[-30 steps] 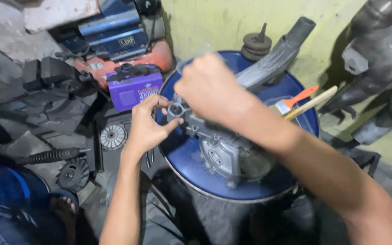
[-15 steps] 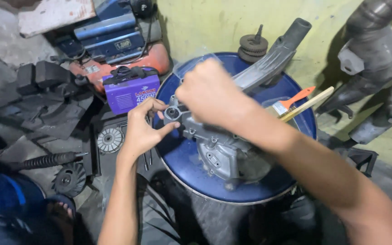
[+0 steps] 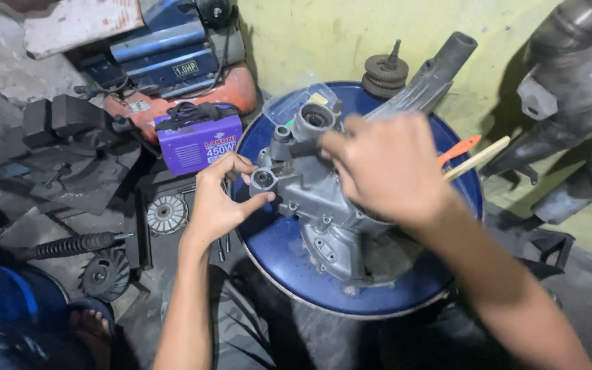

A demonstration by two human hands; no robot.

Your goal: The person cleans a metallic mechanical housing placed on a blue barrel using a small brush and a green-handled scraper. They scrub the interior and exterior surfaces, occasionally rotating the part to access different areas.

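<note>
Blue drum lid (image 3: pixel 289 260) — round, serving as the counter, set against a yellow wall (image 3: pixel 323 34)

Grey metal engine casing (image 3: pixel 330 219) — lies on the drum lid near its centre, one long tubular arm reaching up and to the right, round ports at its upper left end

Red and blue compressor (image 3: pixel 173 68) — on the floor at upper left, well apart from the drum

Purple box-shaped machine (image 3: pixel 196 140) — just beside the drum's left edge, black strap on top

Right hand (image 3: pixel 385 168) — rests over the top of the casing, fingers curled down onto a dark part beside the upper port; what they pinch is hidden

Left hand (image 3: pixel 217 202) — thumb and fingers narrowly curved around the small round port at the casing's left end, touching it

Stacked gear wheels (image 3: pixel 385 68) — on the drum's far rim

Finned disc (image 3: pixel 166 214) — on the floor left of the drum

Pale stick (image 3: pixel 477 157) and orange-handled tool (image 3: pixel 460 147) — on the lid's right side, partly behind the right hand
</note>
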